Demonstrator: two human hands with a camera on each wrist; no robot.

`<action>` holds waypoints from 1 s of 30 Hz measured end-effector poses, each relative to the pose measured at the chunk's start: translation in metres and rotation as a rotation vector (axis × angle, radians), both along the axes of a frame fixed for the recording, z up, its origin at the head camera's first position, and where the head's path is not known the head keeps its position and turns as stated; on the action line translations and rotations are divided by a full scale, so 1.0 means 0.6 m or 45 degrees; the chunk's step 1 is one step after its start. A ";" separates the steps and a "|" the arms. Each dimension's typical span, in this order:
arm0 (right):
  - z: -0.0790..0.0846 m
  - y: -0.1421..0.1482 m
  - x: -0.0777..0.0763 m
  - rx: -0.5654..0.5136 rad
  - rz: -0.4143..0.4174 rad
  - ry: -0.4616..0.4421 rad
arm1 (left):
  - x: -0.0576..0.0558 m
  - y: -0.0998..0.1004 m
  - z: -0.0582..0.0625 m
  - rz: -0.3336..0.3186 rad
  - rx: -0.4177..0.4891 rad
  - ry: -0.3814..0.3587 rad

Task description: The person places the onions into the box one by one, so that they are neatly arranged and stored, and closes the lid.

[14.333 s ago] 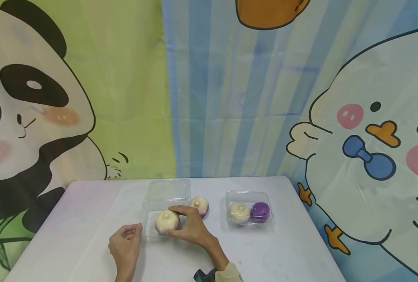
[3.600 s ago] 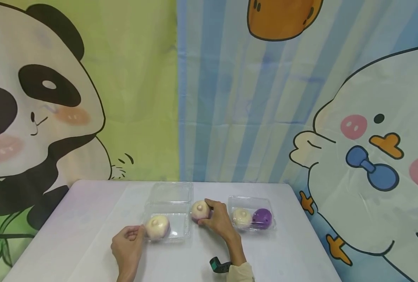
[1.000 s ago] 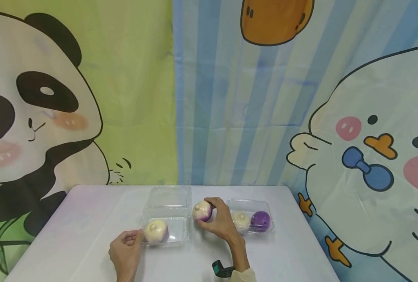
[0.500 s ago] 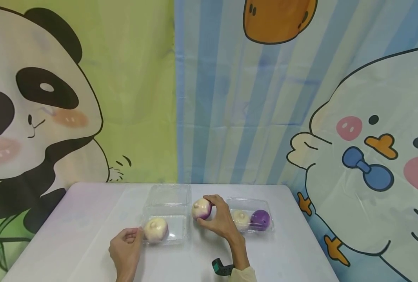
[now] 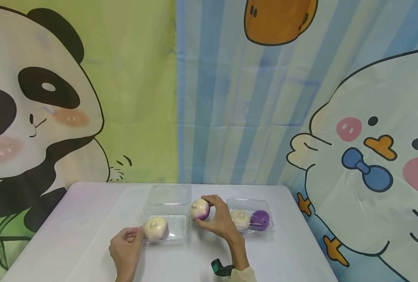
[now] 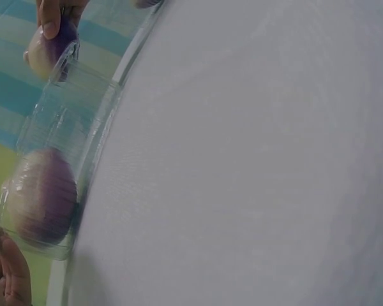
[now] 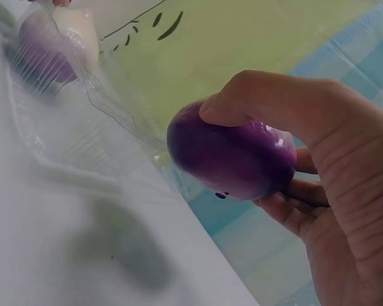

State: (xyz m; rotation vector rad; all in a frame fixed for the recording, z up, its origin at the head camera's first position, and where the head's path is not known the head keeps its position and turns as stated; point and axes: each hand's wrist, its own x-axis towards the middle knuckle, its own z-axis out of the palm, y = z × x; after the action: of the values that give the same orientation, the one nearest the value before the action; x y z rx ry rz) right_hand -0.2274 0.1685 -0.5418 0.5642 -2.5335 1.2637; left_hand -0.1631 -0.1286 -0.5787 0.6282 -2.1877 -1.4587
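My right hand (image 5: 218,220) grips a round purple-and-cream toy (image 5: 200,209) with a small nub, thumb on one side and fingers on the other. In the right wrist view the toy (image 7: 233,150) hangs above the table, its purple side with tiny dark spots facing the camera. It is just right of an open clear plastic clamshell box (image 5: 177,227). A similar toy (image 5: 156,229) sits in the box's left half. My left hand (image 5: 126,248) pinches the box's left edge; in the left wrist view its fingers (image 6: 14,268) are at the rim.
Farther right stands a second clear box (image 5: 249,201), its lid down, holding one cream toy (image 5: 240,220) and one purple toy (image 5: 260,220). The open box's lid (image 5: 170,194) lies back. A cartoon-printed curtain (image 5: 212,98) rises behind the white table (image 5: 89,219).
Earlier, the right hand set the first toy in the open box, then took hold of the second and lifted it. In the last second it moved slightly left. The left hand stays put.
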 end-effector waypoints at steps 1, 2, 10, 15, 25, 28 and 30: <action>0.001 0.000 0.001 -0.005 0.004 0.001 | 0.000 0.000 -0.001 -0.002 0.001 0.000; 0.001 -0.001 0.002 -0.010 0.009 0.001 | 0.000 0.000 -0.001 0.000 0.002 -0.002; -0.001 -0.007 0.001 -0.034 0.047 -0.015 | 0.000 0.000 -0.002 0.006 0.007 -0.002; -0.003 -0.011 -0.002 -0.067 0.075 -0.058 | 0.000 0.000 -0.001 -0.007 0.018 -0.002; 0.000 -0.024 0.000 -0.047 0.138 -0.017 | -0.002 -0.001 -0.003 -0.005 0.014 -0.008; -0.001 -0.028 0.000 -0.060 0.153 0.019 | -0.002 0.000 -0.003 0.004 0.012 -0.011; -0.002 -0.030 0.000 -0.066 0.162 0.034 | -0.003 0.000 -0.004 0.007 0.012 -0.012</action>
State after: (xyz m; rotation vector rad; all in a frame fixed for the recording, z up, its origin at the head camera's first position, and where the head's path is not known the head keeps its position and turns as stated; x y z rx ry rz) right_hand -0.2274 0.1507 -0.5428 0.7363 -2.4697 1.3504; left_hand -0.1649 -0.1284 -0.5811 0.6451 -2.1861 -1.4672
